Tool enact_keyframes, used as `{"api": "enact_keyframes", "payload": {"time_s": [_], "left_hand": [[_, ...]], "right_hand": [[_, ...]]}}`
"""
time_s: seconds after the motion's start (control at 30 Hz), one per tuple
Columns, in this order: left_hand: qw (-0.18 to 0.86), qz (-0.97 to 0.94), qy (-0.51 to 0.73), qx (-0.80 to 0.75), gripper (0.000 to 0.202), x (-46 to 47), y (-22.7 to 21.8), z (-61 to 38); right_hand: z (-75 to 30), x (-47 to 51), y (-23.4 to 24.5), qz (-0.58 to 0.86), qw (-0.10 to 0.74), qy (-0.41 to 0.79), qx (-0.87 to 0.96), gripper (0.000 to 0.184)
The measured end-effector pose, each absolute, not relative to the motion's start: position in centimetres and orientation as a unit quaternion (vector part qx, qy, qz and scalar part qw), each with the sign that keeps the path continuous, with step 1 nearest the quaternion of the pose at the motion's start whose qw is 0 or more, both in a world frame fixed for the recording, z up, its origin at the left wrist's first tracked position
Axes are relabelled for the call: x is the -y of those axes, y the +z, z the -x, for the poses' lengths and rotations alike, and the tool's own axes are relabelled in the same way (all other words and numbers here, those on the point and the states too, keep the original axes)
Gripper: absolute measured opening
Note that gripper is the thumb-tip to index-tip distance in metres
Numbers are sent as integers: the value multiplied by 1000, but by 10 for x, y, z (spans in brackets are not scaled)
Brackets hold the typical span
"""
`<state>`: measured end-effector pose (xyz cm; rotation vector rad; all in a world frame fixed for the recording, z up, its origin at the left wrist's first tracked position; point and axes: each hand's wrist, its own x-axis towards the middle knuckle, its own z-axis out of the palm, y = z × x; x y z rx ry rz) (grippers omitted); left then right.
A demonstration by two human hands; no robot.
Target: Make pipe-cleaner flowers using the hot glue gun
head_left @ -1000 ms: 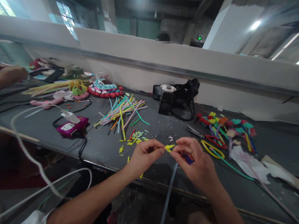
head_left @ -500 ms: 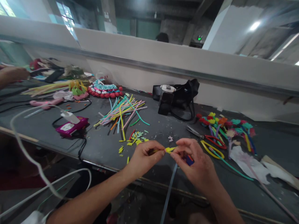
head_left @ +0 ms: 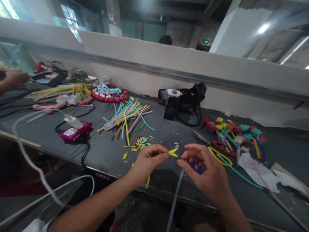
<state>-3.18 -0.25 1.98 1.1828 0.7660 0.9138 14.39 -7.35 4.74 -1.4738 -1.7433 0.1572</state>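
Head view: left hand (head_left: 151, 159) pinches yellow piece (head_left: 173, 152), seemingly mid-shaping; four-o'clock right hand (head_left: 207, 166), thumb parted, palm grip unclear, should pinch its tips.

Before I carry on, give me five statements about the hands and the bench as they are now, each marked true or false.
1. The left hand pinches a small yellow piece. True.
2. The right hand holds the scissors. False: the scissors lie on the bench.
3. A white plug sits on the purple socket block. True.
4. The black bag is left of the pile of coloured strips in the picture. False: it is to the right.
5. Another person's hand shows at the left edge of the picture. True.
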Motion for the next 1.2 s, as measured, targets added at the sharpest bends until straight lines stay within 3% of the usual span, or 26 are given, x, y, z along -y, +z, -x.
{"api": "enact_keyframes", "payload": {"time_s": [0.13, 0.43, 1.2], "left_hand": [[696, -487, 401, -342, 17, 2, 22, 34], [691, -492, 396, -350, 20, 5, 24, 32], [653, -534, 427, -325, 14, 4, 20, 32]], "right_hand": [[-142, 73, 43, 594, 408, 16, 694, 25], [-135, 70, 45, 572, 427, 45, 699, 1], [-129, 68, 42, 599, 427, 20, 677, 13]]}}
